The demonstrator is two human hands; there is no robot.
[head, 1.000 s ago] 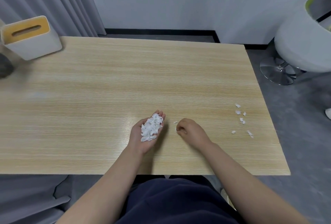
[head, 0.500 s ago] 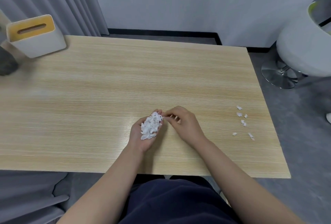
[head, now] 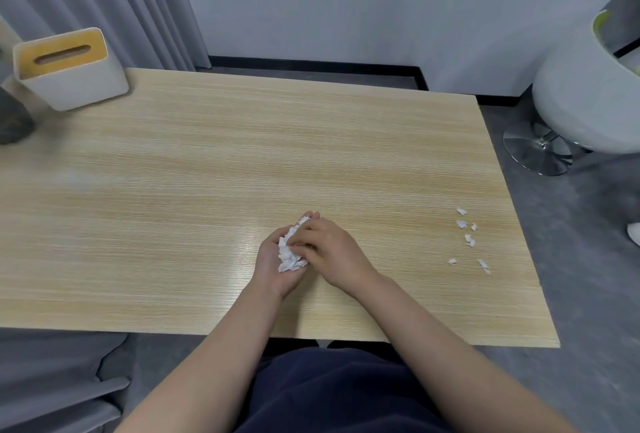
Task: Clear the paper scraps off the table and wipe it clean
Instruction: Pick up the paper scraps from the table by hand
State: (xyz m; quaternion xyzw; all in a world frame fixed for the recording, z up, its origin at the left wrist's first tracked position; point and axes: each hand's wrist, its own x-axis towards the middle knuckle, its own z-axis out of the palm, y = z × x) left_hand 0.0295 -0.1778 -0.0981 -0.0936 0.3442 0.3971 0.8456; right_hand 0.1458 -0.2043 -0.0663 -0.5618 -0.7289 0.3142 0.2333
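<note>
White torn paper scraps [head: 290, 256] sit heaped in your cupped, loosely open left hand [head: 277, 264]; your right hand [head: 329, 252] presses flat-fingered on them. Keep that palm level while you fetch the loose scraps [head: 468, 240] near the light wooden table [head: 173, 172] edge.

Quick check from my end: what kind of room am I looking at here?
Probably an office or meeting room, though I can't be sure. A long wood-grain table carries a tissue box, a white swivel chair on a chrome base stands beside it, and grey curtains hang against a plain wall.
</note>
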